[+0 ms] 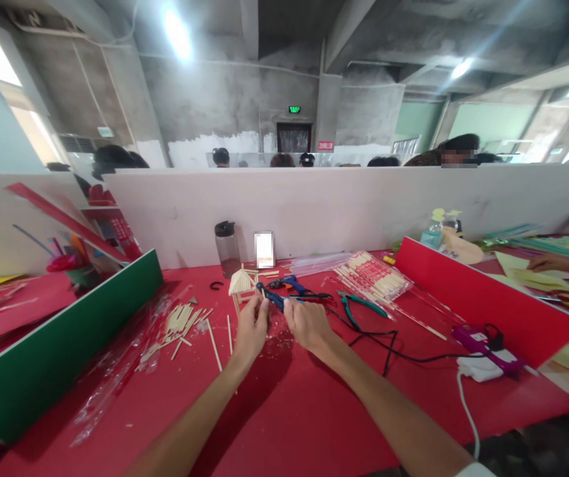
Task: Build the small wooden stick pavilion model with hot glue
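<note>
Both the left hand (250, 326) and the right hand (305, 322) are gripping a blue tool (275, 298) beside a small stick house (241, 285) near the red desk's (284, 411) back edge.

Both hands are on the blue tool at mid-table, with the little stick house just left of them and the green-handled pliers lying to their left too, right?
Not quite. The head view shows the green-handled pliers lying to the right of the hands, not the left. The rest holds: left hand and right hand are both on the blue tool, and the stick house stands just left of them on the red table.
</note>
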A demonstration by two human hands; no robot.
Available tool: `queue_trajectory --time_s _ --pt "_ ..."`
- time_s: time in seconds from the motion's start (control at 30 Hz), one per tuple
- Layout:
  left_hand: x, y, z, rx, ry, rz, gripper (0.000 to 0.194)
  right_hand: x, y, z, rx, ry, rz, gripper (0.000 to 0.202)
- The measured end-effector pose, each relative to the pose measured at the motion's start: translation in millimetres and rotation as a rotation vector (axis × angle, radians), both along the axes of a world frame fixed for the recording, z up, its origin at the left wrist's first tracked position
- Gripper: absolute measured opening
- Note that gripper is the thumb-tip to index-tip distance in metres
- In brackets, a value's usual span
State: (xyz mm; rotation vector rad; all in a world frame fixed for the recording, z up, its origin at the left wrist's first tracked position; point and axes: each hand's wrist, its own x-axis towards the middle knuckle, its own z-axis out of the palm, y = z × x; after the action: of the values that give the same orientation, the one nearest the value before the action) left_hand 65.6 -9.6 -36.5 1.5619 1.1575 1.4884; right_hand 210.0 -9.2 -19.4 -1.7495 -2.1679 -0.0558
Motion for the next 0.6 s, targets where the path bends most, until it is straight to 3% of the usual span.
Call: queue_trajectory --time_s 0.27,0.47,0.6 --pt "0 -5 10.1 0.049 0.013 -0.017 0.033 3 0 -4.6 -0.005 0.149 0.111 0.055" --pt "-13 10 -4.0 0.085 -0.001 -0.07 0.029 4 3 -6.7 -0.092 0.383 0.311 0.049" --pt "-18 16 -12.0 0.056 -0.027 -0.124 0.03 6 4 -5.1 -0.157 0.377 0.357 0.045"
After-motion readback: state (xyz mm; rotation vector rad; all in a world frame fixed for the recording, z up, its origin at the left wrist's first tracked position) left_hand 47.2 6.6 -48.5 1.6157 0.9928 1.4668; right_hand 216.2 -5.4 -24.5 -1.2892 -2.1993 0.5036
